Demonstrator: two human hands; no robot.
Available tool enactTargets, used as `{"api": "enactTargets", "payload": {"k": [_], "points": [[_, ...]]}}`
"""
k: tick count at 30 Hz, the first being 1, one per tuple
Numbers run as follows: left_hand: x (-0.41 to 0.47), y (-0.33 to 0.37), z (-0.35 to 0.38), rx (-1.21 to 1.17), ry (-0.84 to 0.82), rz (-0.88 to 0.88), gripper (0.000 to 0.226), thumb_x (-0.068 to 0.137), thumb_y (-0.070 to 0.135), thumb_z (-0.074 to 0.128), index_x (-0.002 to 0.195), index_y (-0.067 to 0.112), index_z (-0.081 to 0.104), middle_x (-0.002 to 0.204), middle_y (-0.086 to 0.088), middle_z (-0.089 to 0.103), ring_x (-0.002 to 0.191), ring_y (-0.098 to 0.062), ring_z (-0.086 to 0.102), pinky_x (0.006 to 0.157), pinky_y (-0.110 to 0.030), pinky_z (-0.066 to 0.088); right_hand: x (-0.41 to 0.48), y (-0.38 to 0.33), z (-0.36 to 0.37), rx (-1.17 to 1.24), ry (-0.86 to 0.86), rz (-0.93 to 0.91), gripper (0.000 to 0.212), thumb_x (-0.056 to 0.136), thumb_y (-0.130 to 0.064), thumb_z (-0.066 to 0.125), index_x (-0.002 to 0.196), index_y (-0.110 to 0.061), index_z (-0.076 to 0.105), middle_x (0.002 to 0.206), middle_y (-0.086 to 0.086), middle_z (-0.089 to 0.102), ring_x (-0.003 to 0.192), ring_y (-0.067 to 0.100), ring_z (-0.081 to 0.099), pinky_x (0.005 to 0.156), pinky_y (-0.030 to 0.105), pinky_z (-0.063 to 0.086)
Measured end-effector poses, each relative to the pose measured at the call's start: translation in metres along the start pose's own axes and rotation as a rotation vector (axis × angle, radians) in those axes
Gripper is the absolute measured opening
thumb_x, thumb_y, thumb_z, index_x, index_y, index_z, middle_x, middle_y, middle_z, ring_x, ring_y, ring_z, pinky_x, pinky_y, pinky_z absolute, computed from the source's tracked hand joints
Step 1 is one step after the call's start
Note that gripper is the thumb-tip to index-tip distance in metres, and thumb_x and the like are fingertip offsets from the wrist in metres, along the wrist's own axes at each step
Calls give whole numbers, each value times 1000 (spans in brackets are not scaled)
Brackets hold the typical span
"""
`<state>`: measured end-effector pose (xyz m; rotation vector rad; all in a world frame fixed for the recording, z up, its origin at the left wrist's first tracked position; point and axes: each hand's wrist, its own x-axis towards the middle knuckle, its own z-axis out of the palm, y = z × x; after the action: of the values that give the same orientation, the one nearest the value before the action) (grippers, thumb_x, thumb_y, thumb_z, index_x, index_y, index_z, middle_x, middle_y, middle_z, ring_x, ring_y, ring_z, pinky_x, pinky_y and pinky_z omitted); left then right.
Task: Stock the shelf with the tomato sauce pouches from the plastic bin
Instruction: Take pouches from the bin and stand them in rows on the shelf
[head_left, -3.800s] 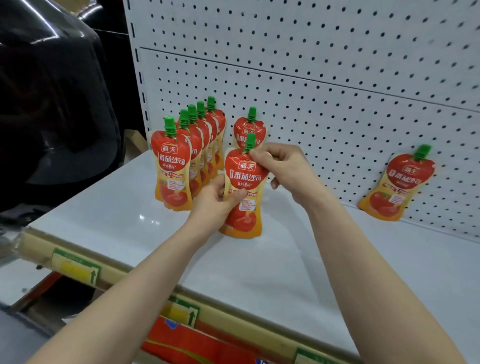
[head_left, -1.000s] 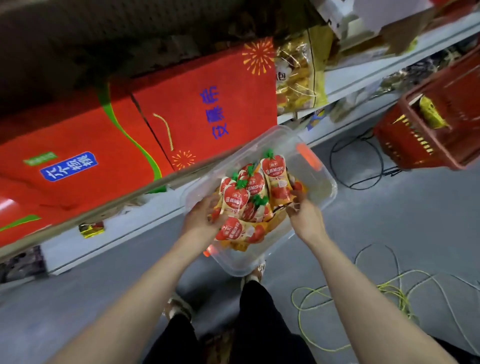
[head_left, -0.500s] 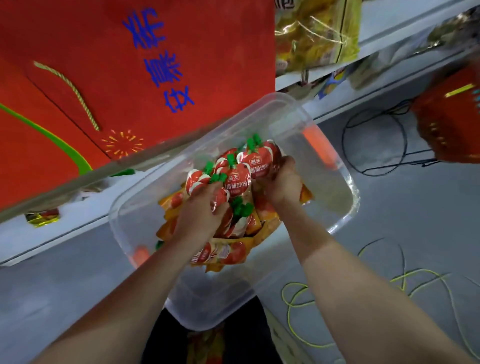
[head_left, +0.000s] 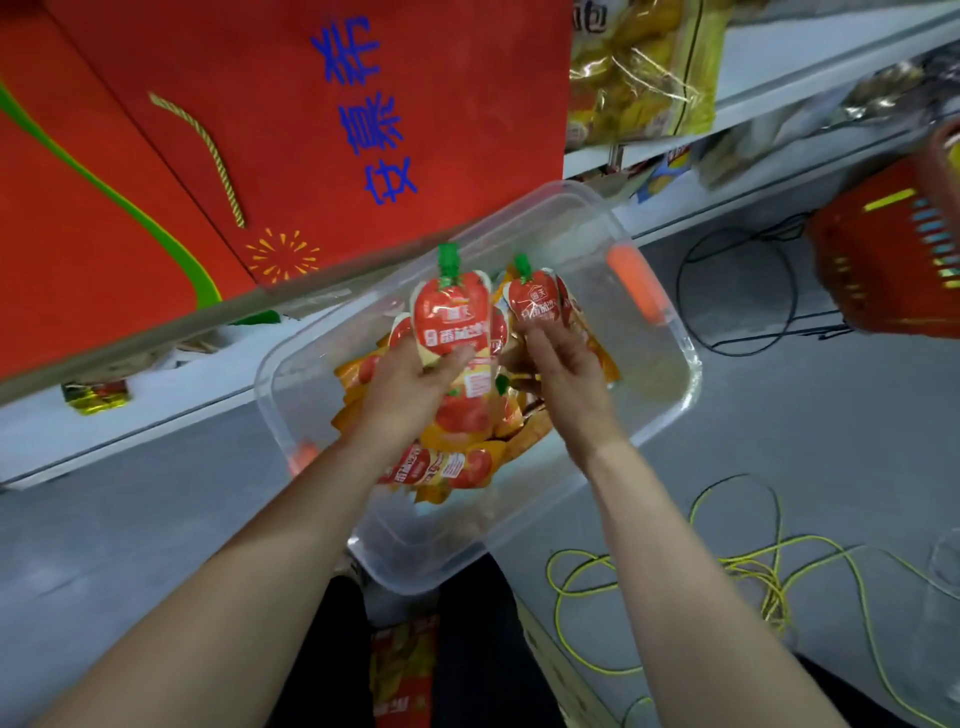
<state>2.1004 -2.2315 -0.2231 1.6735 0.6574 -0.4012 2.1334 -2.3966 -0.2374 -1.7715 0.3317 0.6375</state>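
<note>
Gripping a pouch (head_left: 452, 317) in left hand (head_left: 410, 379), pinching a second pouch (head_left: 535, 301) in right hand (head_left: 563, 364), over plastic bin (head_left: 660, 384); shelf edge (head_left: 208, 317) close beyond, red basket (head_left: 883, 270) rightward.

Red basket (head_left: 883, 270) — yellow cord (head_left: 766, 577)

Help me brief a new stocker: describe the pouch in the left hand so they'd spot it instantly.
Look into the clear plastic bin below the red cartons. Above its pile, the left hand pinches one tomato sauce pouch upright, green cap up. It is the left of two raised pouches, label facing the camera; the second pouch is partly covered by the right hand.
</note>
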Motion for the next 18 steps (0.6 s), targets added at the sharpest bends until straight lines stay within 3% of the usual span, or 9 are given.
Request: {"api": "enactTargets", "payload": {"k": [2, 4, 7, 9, 11, 13, 15, 18], "points": [[-10, -3, -18, -27, 45, 8, 20, 88, 38, 65, 108, 33, 62, 108, 4, 70, 97, -14, 68, 90, -41, 54, -11, 17, 9, -338, 26, -100, 17, 89, -7, 60, 100, -14, 71, 97, 8, 74, 85, 18, 64, 81, 33, 52], [-21, -3, -36, -23, 83, 65, 29, 91, 33, 62, 119, 28, 57, 109, 8, 67, 98, -2, 64, 83, -24, 53, -26, 27, 27, -528, -114, -235, 21, 78, -3, 70, 93, -17, 75, 96, 3, 75, 87, 17, 66, 79, 25, 46], [-34, -8, -61, -4, 157, 142, 37, 94, 28, 58, 129, 23, 50, 108, 20, 61, 92, 18, 57, 73, -3, 45, -39, 48, 59, -899, -238, -496, 40, 64, -45, 76, 101, -29, 74, 103, -6, 74, 95, 24, 68, 87, 33, 37], [-40, -15, -73, -13, 208, 142, 37, 96, 27, 55, 131, 22, 48, 107, 21, 58, 87, 23, 55, 69, 2, 42, -38, 59, 71, -1024, -207, -455, 58, 53, -61, 79, 104, -35, 72, 109, -11, 70, 100, 32, 62, 89, 41, 42], [-46, -19, -83, -35, 244, 127, 38, 97, 29, 53, 133, 22, 47, 109, 17, 59, 88, 19, 55, 66, 3, 41, -34, 65, 73, -1041, -148, -413, 56, 55, -59, 82, 105, -37, 70, 108, -12, 71, 99, 36, 58, 84, 45, 48], [-51, -22, -93, -80, 263, 112, 37, 96, 28, 54, 132, 22, 48, 109, 15, 61, 88, 14, 57, 68, 0, 45, -33, 64, 71, -988, -96, -352, 53, 70, -64, 71, 115, -37, 64, 109, -9, 73, 104, 36, 61, 88, 45, 49], [-57, -24, -100, -163, 286, 82, 32, 95, 25, 57, 126, 20, 50, 105, 14, 64, 87, 9, 62, 75, -12, 52, -33, 49, 65, -707, -63, -151, 52, 79, -59, 67, 122, -30, 62, 109, -3, 74, 104, 31, 64, 88, 40, 51], [-65, -23, -110, -237, 284, 24, 27, 93, 24, 60, 118, 16, 58, 107, 1, 70, 95, -12, 68, 84, -35, 55, -35, 21, 56, -310, -61, 63, 37, 83, -28, 77, 118, -21, 65, 110, -2, 72, 105, 22, 66, 96, 40, 51]]}}
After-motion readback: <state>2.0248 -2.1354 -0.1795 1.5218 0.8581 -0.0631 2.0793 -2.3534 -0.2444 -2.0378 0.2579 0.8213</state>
